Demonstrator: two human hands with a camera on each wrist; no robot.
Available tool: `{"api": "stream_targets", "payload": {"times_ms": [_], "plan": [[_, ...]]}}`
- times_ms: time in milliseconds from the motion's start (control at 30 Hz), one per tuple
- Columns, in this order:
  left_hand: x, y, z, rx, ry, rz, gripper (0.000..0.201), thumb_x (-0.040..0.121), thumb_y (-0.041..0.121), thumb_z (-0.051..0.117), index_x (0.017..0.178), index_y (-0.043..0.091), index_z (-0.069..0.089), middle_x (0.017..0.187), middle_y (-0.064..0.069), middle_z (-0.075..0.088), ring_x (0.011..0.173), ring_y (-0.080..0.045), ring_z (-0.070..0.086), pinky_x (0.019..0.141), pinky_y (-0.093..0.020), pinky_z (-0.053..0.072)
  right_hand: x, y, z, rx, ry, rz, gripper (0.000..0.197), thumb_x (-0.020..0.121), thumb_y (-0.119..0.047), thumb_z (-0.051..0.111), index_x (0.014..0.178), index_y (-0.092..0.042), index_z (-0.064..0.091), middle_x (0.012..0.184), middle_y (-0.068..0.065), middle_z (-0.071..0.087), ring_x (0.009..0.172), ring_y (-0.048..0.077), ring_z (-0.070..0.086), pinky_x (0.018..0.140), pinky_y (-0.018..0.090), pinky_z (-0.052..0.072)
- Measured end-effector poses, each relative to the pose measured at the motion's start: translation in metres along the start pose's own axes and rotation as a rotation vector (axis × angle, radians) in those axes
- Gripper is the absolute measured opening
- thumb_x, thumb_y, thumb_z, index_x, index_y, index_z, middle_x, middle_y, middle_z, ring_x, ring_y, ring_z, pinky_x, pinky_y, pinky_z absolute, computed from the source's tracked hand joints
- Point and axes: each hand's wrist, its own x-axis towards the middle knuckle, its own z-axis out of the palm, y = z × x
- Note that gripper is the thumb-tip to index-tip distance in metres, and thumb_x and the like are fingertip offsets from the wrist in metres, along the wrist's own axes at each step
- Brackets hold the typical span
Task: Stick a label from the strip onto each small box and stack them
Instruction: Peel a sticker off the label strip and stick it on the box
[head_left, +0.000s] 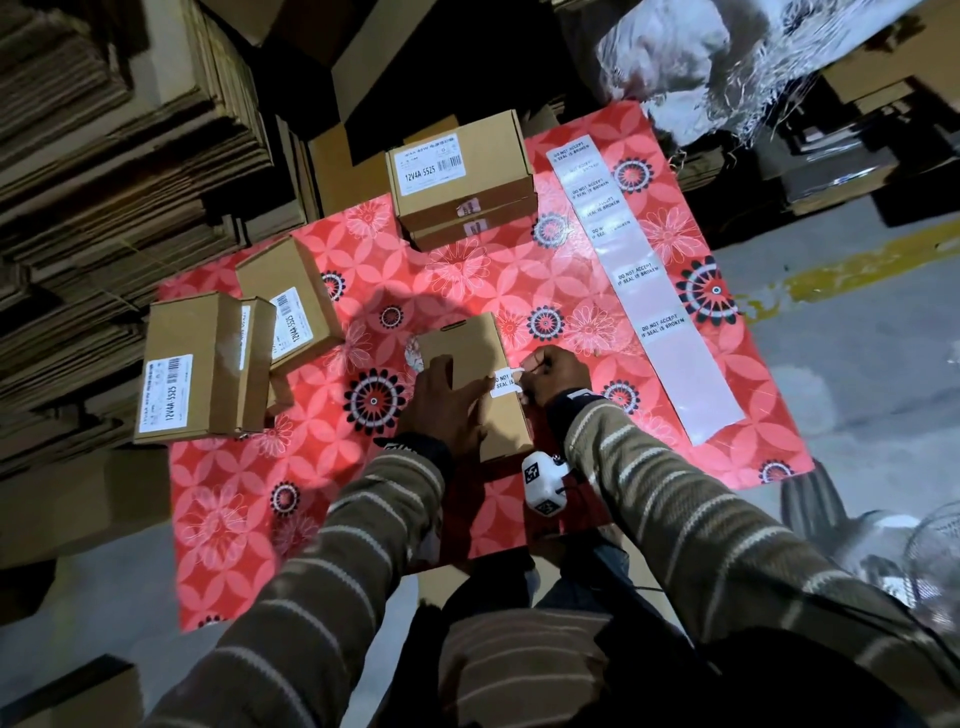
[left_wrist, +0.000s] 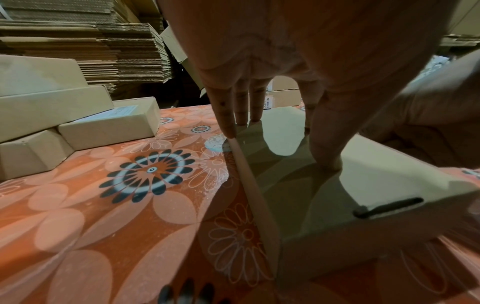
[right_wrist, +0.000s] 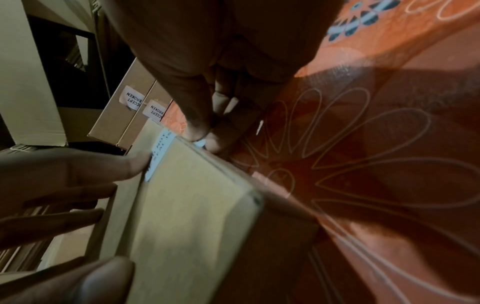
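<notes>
Fingers (right_wrist: 200, 125) of the right hand (head_left: 553, 376) pinched a half-hidden label (head_left: 505, 383). Left hand (head_left: 447, 408), fingers straight, pressed the box (head_left: 475, 358) flat.

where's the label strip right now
In the head view the label strip lies flat along the right side of the red floral mat, running from right of the stacked boxes down past the right hand.
</notes>
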Motion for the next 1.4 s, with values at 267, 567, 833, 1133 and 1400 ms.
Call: {"api": "stream_targets", "payload": {"times_ms": [267, 567, 833, 1133, 1400], "plan": [[0.000, 0.002, 0.001, -0.042, 0.043, -0.005, 0.047, 0.090, 0.042, 0.064, 0.136, 0.044, 0.052, 0.152, -0.012, 0.025, 0.135, -0.036, 0.032, 0.092, -0.048, 0.050, -0.008, 0.010, 0.000, 0.003, 0.015, -0.091, 0.014, 0.080, -0.014, 0.073, 0.067, -0.018, 0.069, 0.062, -0.005, 0.070, 0.060, 0.012, 0.067, 0.065, 0.025, 0.056], [0.004, -0.005, 0.006, -0.050, 0.027, 0.020, 0.049, 0.088, 0.041, 0.063, 0.136, 0.043, 0.052, 0.150, -0.013, 0.025, 0.132, -0.038, 0.034, 0.092, -0.053, 0.049, -0.034, 0.032, 0.009, 0.199, -0.094, -0.112, 0.027, 0.081, -0.042, 0.061, 0.089, -0.022, 0.078, 0.083, -0.006, 0.076, 0.081, 0.013, 0.071, 0.077, 0.034, 0.058], [0.003, -0.010, 0.013, -0.028, 0.041, 0.000, 0.062, 0.081, 0.041, 0.073, 0.136, 0.052, 0.046, 0.148, -0.008, 0.027, 0.134, -0.032, 0.034, 0.088, -0.051, 0.052, -0.035, 0.004, 0.023, 0.236, -0.107, -0.185, 0.040, 0.082, -0.031, 0.057, 0.068, 0.006, 0.049, 0.057, 0.009, 0.032, 0.051, 0.016, 0.029, 0.049, 0.032, 0.025], [0.003, -0.012, 0.013, -0.030, 0.056, 0.016, 0.066, 0.080, 0.041, 0.076, 0.138, 0.049, 0.046, 0.150, -0.005, 0.026, 0.139, -0.028, 0.029, 0.092, -0.048, 0.051, -0.043, 0.014, 0.006, 0.054, -0.083, -0.259, 0.038, 0.092, -0.031, 0.060, 0.069, 0.000, 0.063, 0.060, 0.017, 0.046, 0.054, 0.021, 0.042, 0.058, 0.035, 0.037], [0.002, -0.013, 0.008, -0.049, 0.036, 0.050, 0.063, 0.078, 0.042, 0.078, 0.135, 0.034, 0.053, 0.151, -0.010, 0.029, 0.134, -0.034, 0.037, 0.101, -0.045, 0.045, -0.024, -0.017, 0.005, -0.182, -0.029, -0.164, 0.037, 0.080, -0.043, 0.075, 0.073, -0.008, 0.067, 0.072, 0.010, 0.069, 0.070, 0.027, 0.064, 0.065, 0.034, 0.051]]}}
